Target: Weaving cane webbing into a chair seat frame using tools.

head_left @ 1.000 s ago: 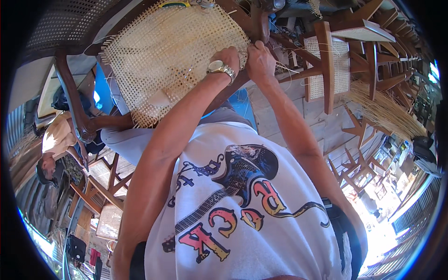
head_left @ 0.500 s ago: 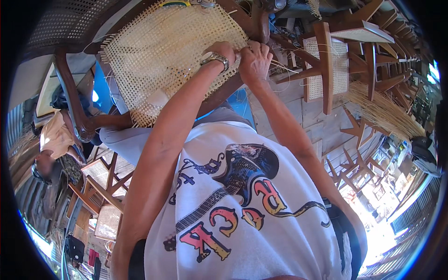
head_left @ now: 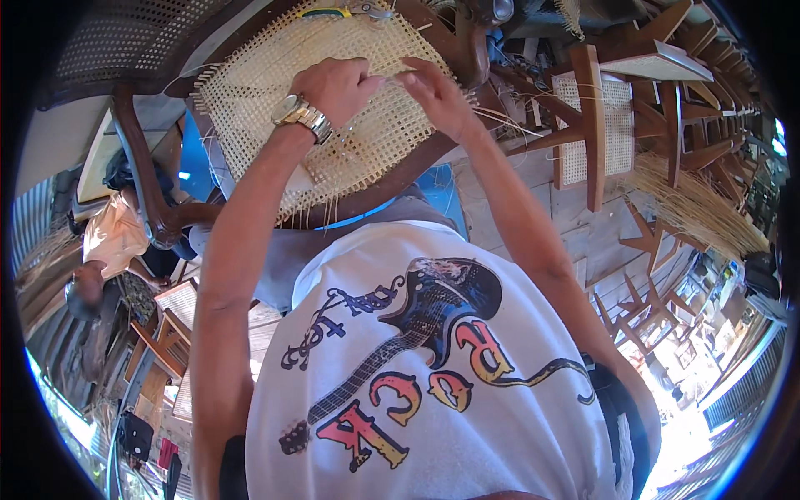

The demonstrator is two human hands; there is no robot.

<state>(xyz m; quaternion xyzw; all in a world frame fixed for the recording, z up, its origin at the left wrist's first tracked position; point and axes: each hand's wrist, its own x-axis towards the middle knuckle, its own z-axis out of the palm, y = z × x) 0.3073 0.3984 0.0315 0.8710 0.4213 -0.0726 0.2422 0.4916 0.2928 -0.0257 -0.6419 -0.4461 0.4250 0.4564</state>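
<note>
A pale woven cane sheet (head_left: 258,108) with frayed edges lies over the dark wooden chair frame (head_left: 392,179) before me. Over its middle my left hand (head_left: 333,90), with a metal watch (head_left: 302,117) on the wrist, has its fingers curled in and its thumb pointing right. What it pinches, if anything, is too fine to make out. Just to the right, my right hand (head_left: 437,98) hovers above the weave, thumb and forefinger a little apart. The two hands are close but not touching. Yellow-handled pliers (head_left: 327,12) lie on the sheet's far edge.
Loose cane strands (head_left: 508,117) stick out at the sheet's right. Wooden chair frames (head_left: 593,125), some with cane panels, are stacked to the right beside a bundle of long cane strips (head_left: 700,200). Another person (head_left: 112,237) sits at the far left.
Both hands have left the seat's right edge and moved over the sheet, the left one farther to the left. They were together there and are now slightly apart.
</note>
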